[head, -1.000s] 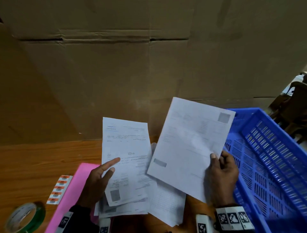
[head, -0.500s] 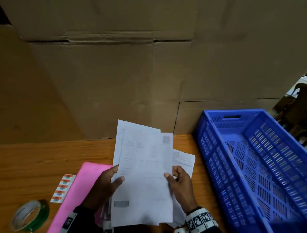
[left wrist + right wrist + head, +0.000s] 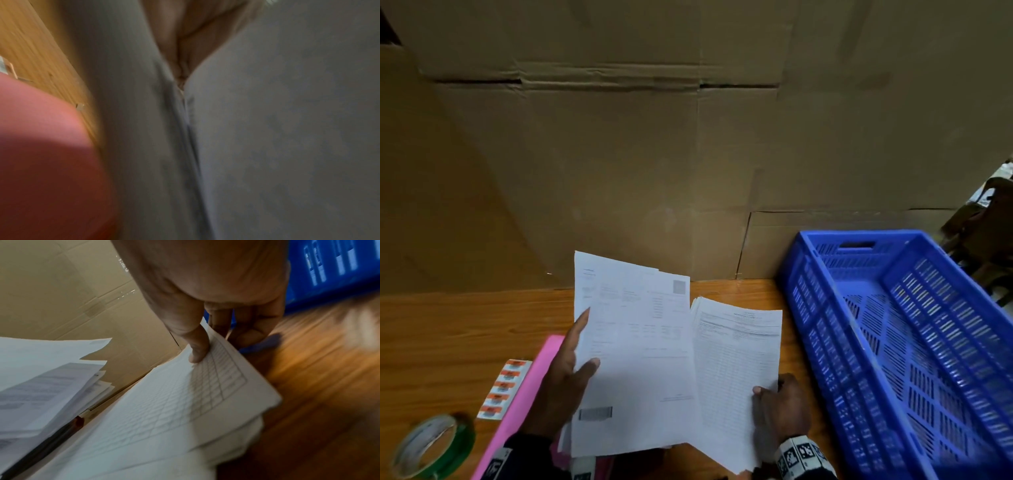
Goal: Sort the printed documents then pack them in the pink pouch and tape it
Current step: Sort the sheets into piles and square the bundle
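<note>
Documents: two batches, both being held above the wooden table (image 3: 448, 329); invoice sheets (image 3: 633, 359) left, table-printed stack (image 3: 736, 359) right.
Left hand (image 3: 561, 387): gripping the invoice sheets' left edge, thumb lying on top.
Right hand (image 3: 784, 407): pinching the stack's lower right corner, thumb (image 3: 197, 344) pressing above.
Pink pouch (image 3: 530, 387): lying under the left hand, beside the green tape roll (image 3: 431, 445).
Risk: corner pinch is letting lower pages sag; they could be slipping out and mixing.

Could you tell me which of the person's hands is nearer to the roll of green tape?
Left. The left hand holds papers over the pink pouch, beside the green tape; the right hand is across the papers, by the blue crate.
</note>
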The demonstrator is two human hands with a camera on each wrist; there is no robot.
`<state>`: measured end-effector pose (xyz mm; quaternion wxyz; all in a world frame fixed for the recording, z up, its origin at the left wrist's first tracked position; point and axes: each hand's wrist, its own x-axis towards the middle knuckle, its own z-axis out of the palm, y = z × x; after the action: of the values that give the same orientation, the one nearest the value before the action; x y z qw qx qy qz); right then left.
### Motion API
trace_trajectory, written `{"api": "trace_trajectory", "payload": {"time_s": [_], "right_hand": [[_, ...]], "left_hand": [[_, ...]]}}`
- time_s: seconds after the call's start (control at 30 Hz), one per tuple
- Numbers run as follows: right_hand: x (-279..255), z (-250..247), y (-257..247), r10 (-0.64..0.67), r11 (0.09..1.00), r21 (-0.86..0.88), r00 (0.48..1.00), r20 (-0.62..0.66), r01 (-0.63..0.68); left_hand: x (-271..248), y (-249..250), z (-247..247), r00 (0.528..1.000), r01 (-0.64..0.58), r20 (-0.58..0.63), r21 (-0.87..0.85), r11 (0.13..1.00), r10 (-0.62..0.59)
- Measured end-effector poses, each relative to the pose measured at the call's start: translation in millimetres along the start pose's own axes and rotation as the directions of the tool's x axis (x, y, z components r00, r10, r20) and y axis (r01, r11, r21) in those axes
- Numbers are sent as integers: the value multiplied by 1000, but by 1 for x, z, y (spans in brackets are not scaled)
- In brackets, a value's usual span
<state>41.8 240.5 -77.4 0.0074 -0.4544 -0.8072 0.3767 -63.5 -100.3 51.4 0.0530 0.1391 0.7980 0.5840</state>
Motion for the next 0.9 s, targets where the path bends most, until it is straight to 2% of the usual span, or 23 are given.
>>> {"api": "trace_trajectory", "payload": {"time_s": [0.13, 0.2, 0.27, 0.37, 0.47, 0.6, 0.7, 0.77, 0.9], "right_hand": [[-3, -13, 2, -92, 995, -31, 994, -54, 90], [-5, -19, 5, -144, 990, -24, 987, -72, 142], [-5, -23, 5, -137, 989, -67, 985, -100, 131], [-3, -29, 7, -72, 996, -68, 992, -107, 65], [5, -27, 22, -160, 981, -131, 976, -150, 141], [-3, -44, 11, -249, 951, 108, 923, -293, 291], [-9, -67, -6, -285, 865, 298, 884, -370, 403], [-12, -82, -16, -264, 804, 406, 873, -411, 434], [-33, -108, -51, -283, 525, 704, 878, -386, 478]], "left_hand": [[1, -5, -1, 1000, -20, -22, -22, 1000, 20], [1, -12, -3, 999, -6, 37, 41, 999, 5], [1, -21, -4, 994, 32, 102, 65, 997, -39], [0, -24, -1, 993, 54, 107, 34, 998, -57], [1, -25, -1, 990, 88, 109, 37, 995, -92], [2, -23, -1, 983, 130, 121, 67, 989, -138], [2, -21, 4, 985, 125, 113, 61, 990, -131], [3, -18, 8, 986, 131, 91, 61, 989, -137], [5, -14, 16, 986, 139, 80, 67, 988, -144]]}}
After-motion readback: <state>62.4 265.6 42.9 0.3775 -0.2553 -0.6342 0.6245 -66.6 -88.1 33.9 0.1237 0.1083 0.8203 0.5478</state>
